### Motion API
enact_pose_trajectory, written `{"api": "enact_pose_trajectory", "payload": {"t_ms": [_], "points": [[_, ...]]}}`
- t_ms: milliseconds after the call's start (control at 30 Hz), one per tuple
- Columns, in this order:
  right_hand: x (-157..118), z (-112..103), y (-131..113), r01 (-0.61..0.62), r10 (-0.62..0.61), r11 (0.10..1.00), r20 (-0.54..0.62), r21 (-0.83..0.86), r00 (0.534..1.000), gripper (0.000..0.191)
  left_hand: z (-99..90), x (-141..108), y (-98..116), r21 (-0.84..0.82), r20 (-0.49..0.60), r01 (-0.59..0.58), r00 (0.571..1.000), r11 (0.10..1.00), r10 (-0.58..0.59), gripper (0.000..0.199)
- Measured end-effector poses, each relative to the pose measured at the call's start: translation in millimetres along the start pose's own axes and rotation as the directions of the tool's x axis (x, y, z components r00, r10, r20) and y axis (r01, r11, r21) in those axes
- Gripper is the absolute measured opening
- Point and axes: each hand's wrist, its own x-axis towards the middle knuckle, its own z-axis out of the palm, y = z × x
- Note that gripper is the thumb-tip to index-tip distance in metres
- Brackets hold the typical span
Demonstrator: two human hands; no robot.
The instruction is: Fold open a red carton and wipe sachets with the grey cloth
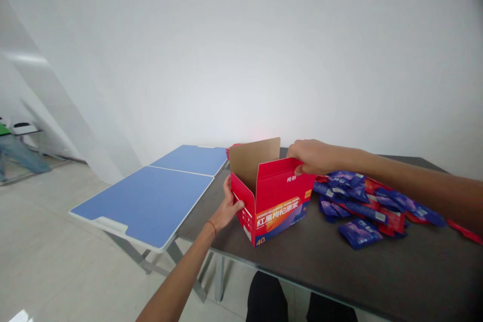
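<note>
A red cardboard box (283, 201) with printed lettering stands upright on the dark table (324, 261), its top flaps raised and its brown inside partly showing. My left hand (228, 206) grips the box's left end, thumb on the outside and fingers at the edge. At the far right end of the top, my right hand (307, 156) has its fingers closed on a flap of the box. Right of the box, under and in front of my right forearm, lies a pile of blue and red packets (362, 204).
A blue folding table (151, 201) adjoins the dark table on the left. Behind the box some red items (228, 153) show partly. A red strip (466, 231) lies at the far right. At the far left, a person's leg in jeans (24, 153) is visible near a chair.
</note>
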Motion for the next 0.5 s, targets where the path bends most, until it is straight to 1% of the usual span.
{"api": "enact_pose_trajectory", "payload": {"t_ms": [67,100,167,233,300,400,500], "points": [[-2.4,-2.2,-2.5,0.000,-0.002,0.997,-0.026,-0.075,1.000,0.027,-0.3,-11.9,12.8,0.125,0.081,-0.011,0.997,0.992,0.001,0.149],[-3.0,-2.7,-5.2,0.001,-0.004,0.995,-0.035,-0.103,0.999,0.027,0.2,-16.3,17.4,0.195,0.097,-0.016,0.995,0.981,-0.003,0.158],[-2.9,-3.6,-11.2,0.010,-0.017,0.990,-0.047,-0.138,0.999,0.026,0.8,-21.2,22.5,0.314,0.098,-0.023,0.995,0.949,-0.008,0.168],[-1.4,-4.7,-15.5,0.037,-0.045,0.989,-0.050,-0.145,0.998,0.023,-0.8,-21.2,23.7,0.377,0.076,-0.029,0.997,0.926,0.001,0.173],[1.1,-5.5,-17.1,0.077,-0.086,0.987,-0.056,-0.143,0.995,0.021,-4.3,-18.7,22.9,0.399,0.040,-0.030,0.999,0.917,0.016,0.175],[6.0,-3.6,-17.5,0.120,-0.137,0.981,-0.100,-0.152,0.986,0.022,-6.5,-17.5,18.3,0.389,0.017,-0.017,1.000,0.921,0.012,0.177],[11.9,1.1,-20.4,0.143,-0.164,0.977,-0.127,-0.159,0.978,0.023,-0.4,-23.6,6.7,0.354,0.013,0.012,1.000,0.935,-0.018,0.177]]}}
